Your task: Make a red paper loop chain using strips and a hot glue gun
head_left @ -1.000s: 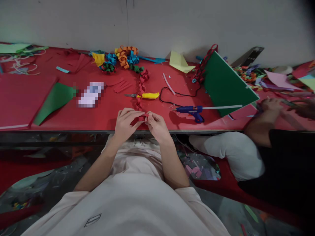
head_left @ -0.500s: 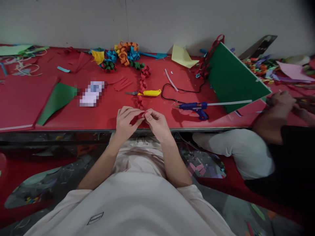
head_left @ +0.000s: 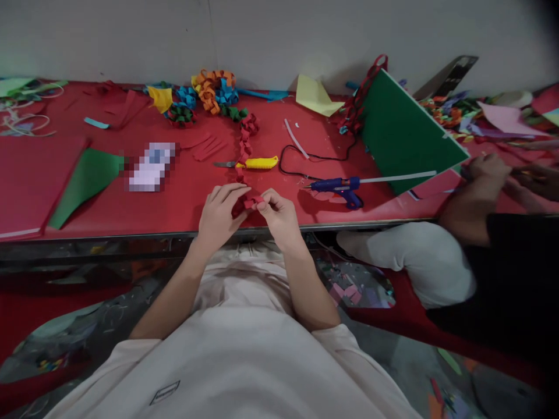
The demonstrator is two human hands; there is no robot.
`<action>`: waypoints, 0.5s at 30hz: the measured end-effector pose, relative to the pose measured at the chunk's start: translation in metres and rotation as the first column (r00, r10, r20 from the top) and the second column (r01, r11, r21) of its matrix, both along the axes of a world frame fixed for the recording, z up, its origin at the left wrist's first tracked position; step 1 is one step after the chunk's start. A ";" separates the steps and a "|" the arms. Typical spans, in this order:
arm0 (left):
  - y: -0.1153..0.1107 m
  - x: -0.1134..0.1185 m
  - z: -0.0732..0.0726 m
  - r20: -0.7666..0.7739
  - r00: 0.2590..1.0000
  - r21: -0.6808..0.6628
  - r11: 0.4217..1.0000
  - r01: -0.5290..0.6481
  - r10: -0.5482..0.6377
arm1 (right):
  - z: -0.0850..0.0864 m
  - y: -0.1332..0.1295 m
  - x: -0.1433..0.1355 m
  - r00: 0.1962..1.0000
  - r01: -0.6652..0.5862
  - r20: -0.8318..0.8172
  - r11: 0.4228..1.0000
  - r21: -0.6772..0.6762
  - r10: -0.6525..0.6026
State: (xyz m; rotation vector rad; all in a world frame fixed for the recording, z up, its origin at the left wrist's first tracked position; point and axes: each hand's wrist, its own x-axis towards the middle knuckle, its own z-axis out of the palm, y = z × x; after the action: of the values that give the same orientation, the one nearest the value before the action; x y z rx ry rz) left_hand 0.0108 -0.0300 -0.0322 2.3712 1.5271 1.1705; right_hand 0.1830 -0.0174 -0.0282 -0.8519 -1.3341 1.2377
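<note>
Red paper chain [head_left: 246,142]: near end between both hands at the table's [head_left: 187,203] front edge. Right hand [head_left: 280,215] pinches a red loop, thumb against finger. Left hand [head_left: 220,210] curved beside it; cannot tell if it grips. Just beyond, the chain crosses 1 yellow-handled knife [head_left: 262,163]. To the right, 1 blue glue gun [head_left: 338,187], its cord [head_left: 332,159] looped near the knife; green board [head_left: 406,131] leans behind its glue stick [head_left: 397,177].
</note>
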 end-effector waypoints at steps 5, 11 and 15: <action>0.019 -0.008 0.005 -0.047 0.988 -0.147 0.979 0.141 -0.149 | 0.011 0.001 0.007 0.997 -0.061 0.055 0.998 0.027 0.060; 0.103 -0.021 0.079 -0.191 0.945 -0.077 0.963 0.257 -0.267 | 0.066 0.042 0.008 0.980 -0.007 0.193 0.974 0.226 -0.038; 0.154 -0.012 0.156 -0.346 0.915 0.297 0.901 0.316 -0.207 | 0.122 0.105 0.005 0.932 0.110 0.247 0.858 0.502 -0.264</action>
State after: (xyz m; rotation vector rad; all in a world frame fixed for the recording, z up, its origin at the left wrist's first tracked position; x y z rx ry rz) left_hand -0.0008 0.1243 0.1238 3.0029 1.0726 1.1251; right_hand 0.1879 0.0871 0.0937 -0.8087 -1.6714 0.5819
